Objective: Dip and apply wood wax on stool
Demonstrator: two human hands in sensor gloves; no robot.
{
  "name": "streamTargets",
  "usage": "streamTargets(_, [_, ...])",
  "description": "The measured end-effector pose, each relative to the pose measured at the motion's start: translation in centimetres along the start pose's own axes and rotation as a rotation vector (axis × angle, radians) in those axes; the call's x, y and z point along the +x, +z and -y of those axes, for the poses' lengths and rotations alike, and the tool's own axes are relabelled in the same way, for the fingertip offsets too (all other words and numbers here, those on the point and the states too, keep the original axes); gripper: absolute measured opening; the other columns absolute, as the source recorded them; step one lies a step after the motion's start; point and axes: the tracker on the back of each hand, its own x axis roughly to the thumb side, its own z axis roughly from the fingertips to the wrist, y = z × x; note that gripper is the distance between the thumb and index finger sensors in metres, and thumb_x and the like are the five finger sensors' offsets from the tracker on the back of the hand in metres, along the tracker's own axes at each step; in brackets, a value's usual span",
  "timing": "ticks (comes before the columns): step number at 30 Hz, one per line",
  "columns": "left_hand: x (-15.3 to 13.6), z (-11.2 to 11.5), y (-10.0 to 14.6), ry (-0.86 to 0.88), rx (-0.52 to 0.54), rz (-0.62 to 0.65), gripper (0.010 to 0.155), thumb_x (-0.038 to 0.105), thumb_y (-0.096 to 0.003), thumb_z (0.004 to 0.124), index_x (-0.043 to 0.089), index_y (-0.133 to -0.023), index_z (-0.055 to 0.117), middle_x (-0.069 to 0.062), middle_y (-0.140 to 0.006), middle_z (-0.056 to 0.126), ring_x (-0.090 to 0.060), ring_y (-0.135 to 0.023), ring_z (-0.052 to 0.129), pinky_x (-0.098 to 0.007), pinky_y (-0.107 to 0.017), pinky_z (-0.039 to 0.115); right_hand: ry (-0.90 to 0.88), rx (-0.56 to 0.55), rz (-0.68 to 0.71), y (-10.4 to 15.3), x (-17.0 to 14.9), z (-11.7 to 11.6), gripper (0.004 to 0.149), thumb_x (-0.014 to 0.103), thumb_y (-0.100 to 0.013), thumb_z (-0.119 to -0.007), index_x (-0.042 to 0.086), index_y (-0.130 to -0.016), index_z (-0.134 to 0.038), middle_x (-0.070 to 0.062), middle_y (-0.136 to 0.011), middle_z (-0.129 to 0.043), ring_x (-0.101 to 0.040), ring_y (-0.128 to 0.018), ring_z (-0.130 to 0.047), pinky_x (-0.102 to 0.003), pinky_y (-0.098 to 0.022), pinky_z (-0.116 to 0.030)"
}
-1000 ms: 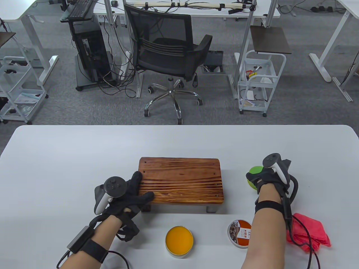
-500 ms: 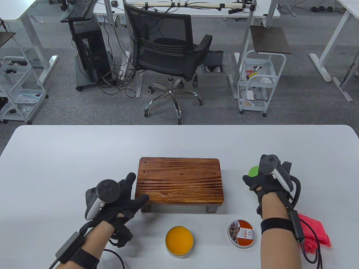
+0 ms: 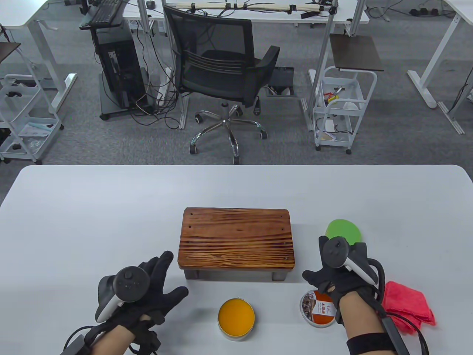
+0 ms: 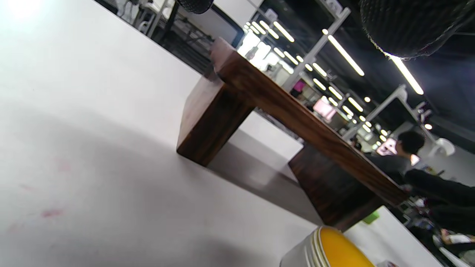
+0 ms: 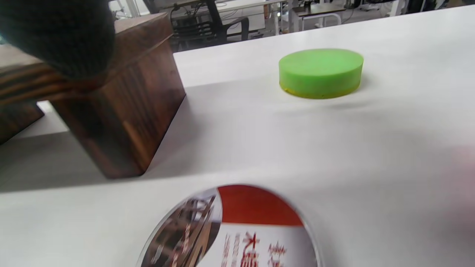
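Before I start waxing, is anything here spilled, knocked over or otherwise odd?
Nothing stands out. The stool stands level, the open wax tin sits upright with no spill, its lid lies flat, and the green sponge and pink cloth lie beside them.

The stool [image 3: 236, 238] stood at tabletop [image 3: 92, 207] centre. Open wax tin [image 3: 236, 314] lay at 6 o'clock, green sponge [image 3: 343, 230] at 3 o'clock. Both hands [image 3: 155, 284] held nothing.

Black office chair [image 3: 221, 70] on grey carpet [image 3: 399, 122].
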Motion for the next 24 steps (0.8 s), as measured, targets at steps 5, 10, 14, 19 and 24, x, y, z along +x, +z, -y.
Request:
streamTargets(5, [-0.2, 1.2, 0.0, -0.025, -0.008, 0.014, 0.107, 0.077, -0.0442, 0.078, 0.032, -0.117, 0.013, -0.025, -0.123, 0.023, -0.062, -0.106, 0.018, -0.083, -0.067, 0.024, 0.016, 0.076, 0.011, 0.2, 0.6, -1.9, 0.107, 0.077, -0.039, -0.083, 0.025, -0.114, -0.026, -0.02, -0.117, -0.018, -0.058, -0.101, -0.03, -0.074, -0.07, -0.044])
streamTargets(10, [-0.4, 1.8, -0.2, -0.03, -0.022, 0.017, 0.107, 0.077, -0.0443, 0.077, 0.032, -0.117, 0.013, -0.025, -0.123, 0.023, -0.062, -0.106, 0.018, -0.083, -0.067, 0.024, -0.002, 0.164, 0.016, -0.1, 0.6, -4.6, 0.106, 0.076, -0.039, -0.084, 0.026, -0.114, -0.028, -0.02, -0.117, -0.018, -0.057, -0.101, -0.031, -0.076, -0.068, -0.047])
streamTargets(14, [-0.7, 2.1, -0.3, -0.028, -0.03, 0.017, 0.107, 0.077, -0.0442, 0.077, 0.032, -0.117, 0.014, -0.025, -0.123, 0.024, -0.062, -0.106, 0.018, -0.083, -0.067, 0.023, -0.004, 0.223, 0.01, -0.6, 0.1, -7.1, 0.103, 0.073, -0.041, -0.085, 0.025, -0.113, -0.03, -0.019, -0.116, -0.019, -0.056, -0.101, -0.032, -0.075, -0.068, -0.048])
streamTargets(19, [-0.8, 2.3, -0.3, -0.027, -0.037, 0.015, 0.107, 0.077, -0.0444, 0.077, 0.032, -0.118, 0.014, -0.025, -0.123, 0.023, -0.062, -0.106, 0.018, -0.083, -0.067, 0.023, -0.023, 0.258, 0.011, -0.8, -0.3, -8.5, 0.099, 0.071, -0.042, -0.086, 0.025, -0.111, -0.033, -0.018, -0.115, -0.022, -0.054, -0.101, -0.034, -0.074, -0.068, -0.05])
streamTargets(24, [-0.7, 2.4, -0.4, -0.015, -0.04, 0.015, 0.106, 0.077, -0.0449, 0.076, 0.031, -0.118, 0.013, -0.025, -0.123, 0.022, -0.062, -0.106, 0.018, -0.082, -0.067, 0.023, -0.021, 0.283, 0.008, -0.9, -0.2, -9.0, 0.099, 0.071, -0.041, -0.086, 0.025, -0.11, -0.034, -0.018, -0.114, -0.019, -0.055, -0.101, -0.03, -0.075, -0.066, -0.05])
